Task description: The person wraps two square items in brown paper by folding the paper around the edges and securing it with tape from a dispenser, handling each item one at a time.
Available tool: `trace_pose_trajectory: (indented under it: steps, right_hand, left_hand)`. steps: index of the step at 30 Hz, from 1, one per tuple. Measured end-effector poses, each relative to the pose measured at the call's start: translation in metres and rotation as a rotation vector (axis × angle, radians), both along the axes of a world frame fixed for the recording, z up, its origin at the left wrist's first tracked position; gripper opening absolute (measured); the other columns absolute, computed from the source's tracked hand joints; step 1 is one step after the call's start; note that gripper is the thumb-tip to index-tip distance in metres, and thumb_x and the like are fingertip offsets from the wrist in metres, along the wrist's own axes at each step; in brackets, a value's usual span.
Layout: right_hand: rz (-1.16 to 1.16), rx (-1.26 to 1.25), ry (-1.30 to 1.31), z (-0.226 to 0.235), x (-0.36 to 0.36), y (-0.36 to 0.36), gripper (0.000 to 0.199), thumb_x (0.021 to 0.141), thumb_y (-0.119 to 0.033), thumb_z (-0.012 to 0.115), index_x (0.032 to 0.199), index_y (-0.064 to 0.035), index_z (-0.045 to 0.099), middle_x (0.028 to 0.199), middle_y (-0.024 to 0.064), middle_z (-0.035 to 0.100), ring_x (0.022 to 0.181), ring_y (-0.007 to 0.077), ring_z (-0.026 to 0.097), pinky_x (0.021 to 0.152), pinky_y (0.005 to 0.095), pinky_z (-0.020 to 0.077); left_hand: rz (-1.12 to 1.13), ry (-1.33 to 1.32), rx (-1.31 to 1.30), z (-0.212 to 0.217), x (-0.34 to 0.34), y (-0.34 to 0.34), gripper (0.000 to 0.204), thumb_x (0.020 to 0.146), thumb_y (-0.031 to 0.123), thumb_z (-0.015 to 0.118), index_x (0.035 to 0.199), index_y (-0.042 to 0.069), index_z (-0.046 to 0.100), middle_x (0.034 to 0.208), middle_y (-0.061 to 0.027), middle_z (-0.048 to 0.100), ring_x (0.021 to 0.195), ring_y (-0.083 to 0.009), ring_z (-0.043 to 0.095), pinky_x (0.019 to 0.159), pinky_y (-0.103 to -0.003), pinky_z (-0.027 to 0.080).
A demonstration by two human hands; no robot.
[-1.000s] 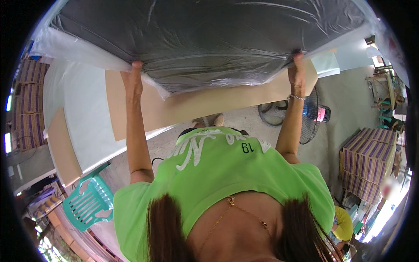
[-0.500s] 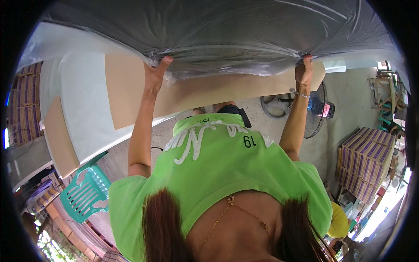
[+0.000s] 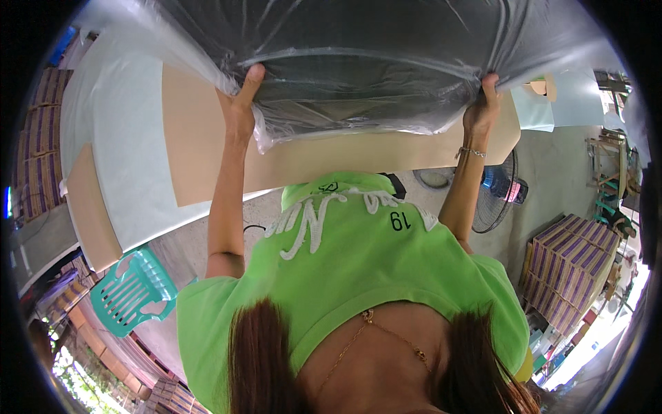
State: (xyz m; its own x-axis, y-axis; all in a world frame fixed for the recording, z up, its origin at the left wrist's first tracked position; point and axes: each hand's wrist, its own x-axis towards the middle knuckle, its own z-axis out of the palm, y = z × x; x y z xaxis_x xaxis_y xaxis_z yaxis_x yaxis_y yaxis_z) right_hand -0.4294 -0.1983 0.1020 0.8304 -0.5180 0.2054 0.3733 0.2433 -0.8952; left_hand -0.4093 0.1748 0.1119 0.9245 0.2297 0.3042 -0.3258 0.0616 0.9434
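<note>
A large dark thing under a loose clear plastic sheet (image 3: 365, 90) fills the upper middle. What the dark thing is, I cannot make out. My left hand (image 3: 241, 105) grips the sheet at its near left side, thumb up. At the right, my right hand (image 3: 483, 110) is closed on the same plastic, which stretches in creases between both hands. Most fingers of each hand are hidden behind the plastic. Below the sheet's crumpled near edge lies a flat brown board (image 3: 386, 153), on a table with a pale blue-white covering (image 3: 131, 152).
A green plastic chair (image 3: 134, 293) stands at the lower left. To the right, a fan (image 3: 500, 193) stands on the floor near the table's end. Beyond it is a stack wrapped in striped material (image 3: 571, 269); another striped stack (image 3: 38, 145) is at the far left.
The plastic has been drawn up and tighter between my hands, and more of it hangs toward me. My grip stays on it. The view has shifted slightly.
</note>
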Motion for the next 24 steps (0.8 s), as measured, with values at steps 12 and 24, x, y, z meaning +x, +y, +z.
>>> trace_pose_trajectory:
  steps: [12, 24]
  right_hand:
    - [0.224, -0.129, 0.505, -0.033, 0.136, -0.006, 0.065, 0.079, -0.045, 0.079, 0.115, 0.0063, 0.062, 0.105, 0.0084, 0.063, 0.094, 0.018, 0.059, 0.085, 0.0315, 0.048]
    - [0.178, -0.299, 0.885, -0.15, 0.206, -0.022, 0.09, 0.072, -0.061, 0.077, 0.113, 0.0167, 0.061, 0.121, 0.0221, 0.06, 0.114, 0.0251, 0.055, 0.098, 0.0335, 0.0411]
  left_hand:
    - [-0.123, 0.518, -0.057, -0.032, 0.14, -0.002, 0.054, 0.083, 0.03, 0.076, 0.113, -0.012, 0.06, 0.106, -0.017, 0.066, 0.092, -0.0227, 0.066, 0.082, -0.032, 0.053]
    - [-0.076, 0.761, 0.166, -0.164, 0.215, 0.011, 0.073, 0.077, 0.044, 0.078, 0.121, -0.011, 0.058, 0.112, -0.0187, 0.065, 0.101, -0.0247, 0.063, 0.093, -0.034, 0.047]
